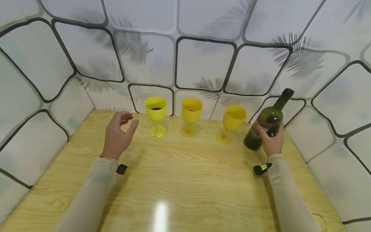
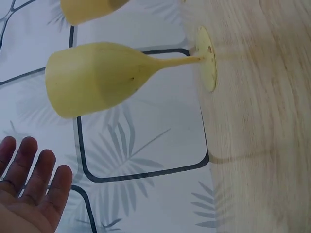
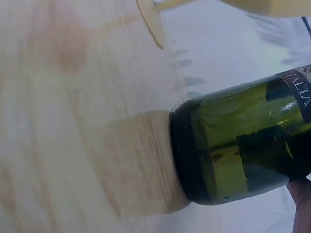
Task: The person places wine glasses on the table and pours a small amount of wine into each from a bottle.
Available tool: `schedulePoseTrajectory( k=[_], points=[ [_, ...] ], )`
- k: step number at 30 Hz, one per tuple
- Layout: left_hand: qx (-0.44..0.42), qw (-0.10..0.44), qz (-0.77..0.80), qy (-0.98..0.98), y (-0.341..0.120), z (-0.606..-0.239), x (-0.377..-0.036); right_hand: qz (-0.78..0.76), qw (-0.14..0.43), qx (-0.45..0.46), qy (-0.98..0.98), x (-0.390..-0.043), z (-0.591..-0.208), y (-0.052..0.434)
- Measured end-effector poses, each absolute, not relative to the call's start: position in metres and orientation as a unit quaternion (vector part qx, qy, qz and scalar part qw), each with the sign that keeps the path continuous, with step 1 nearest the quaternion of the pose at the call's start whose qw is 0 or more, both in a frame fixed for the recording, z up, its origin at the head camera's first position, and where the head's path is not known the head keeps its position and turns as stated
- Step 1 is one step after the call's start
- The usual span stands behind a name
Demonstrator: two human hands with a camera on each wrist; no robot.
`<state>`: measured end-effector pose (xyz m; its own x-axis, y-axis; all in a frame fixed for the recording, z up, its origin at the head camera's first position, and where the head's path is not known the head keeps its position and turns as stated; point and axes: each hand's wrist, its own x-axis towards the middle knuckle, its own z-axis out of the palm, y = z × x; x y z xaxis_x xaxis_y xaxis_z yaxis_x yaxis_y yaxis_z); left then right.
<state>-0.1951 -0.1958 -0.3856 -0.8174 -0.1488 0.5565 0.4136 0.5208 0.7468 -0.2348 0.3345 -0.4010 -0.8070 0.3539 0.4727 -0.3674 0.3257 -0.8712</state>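
Observation:
On the right, my right hand (image 1: 273, 141) grips a dark green wine bottle (image 1: 262, 124) around its lower body, neck up. Its base is at the tabletop in the right wrist view, where the glass (image 3: 233, 145) looks see-through; whether it touches the wood I cannot tell. Beside the bottle stands a yellow goblet (image 1: 234, 118), then a middle goblet (image 1: 191, 111) with a small dark spot inside. Dark liquid shows in the left goblet (image 1: 156, 108). My left hand (image 1: 119, 135) hovers left of that goblet, fingers loosely bent, holding nothing.
The goblets stand in a row near the back of the wooden table (image 1: 185, 180). Patterned white panels (image 1: 205, 64) rise behind it and along both sides. Small dark cameras are strapped to both wrists.

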Motion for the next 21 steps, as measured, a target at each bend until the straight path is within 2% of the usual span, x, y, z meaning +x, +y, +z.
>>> schedulePoseTrajectory(
  k=[15, 21],
  points=[
    [-0.083, 0.256, -0.478, -0.836, -0.208, -0.384, -0.204, 0.592, 0.301, -0.035, -0.747, -0.265, -0.417, 0.357],
    [-0.097, 0.214, -0.487, -0.841, -0.206, -0.391, -0.208, 0.607, 0.268, -0.05, -0.747, -0.25, -0.409, 0.357]
  ],
)
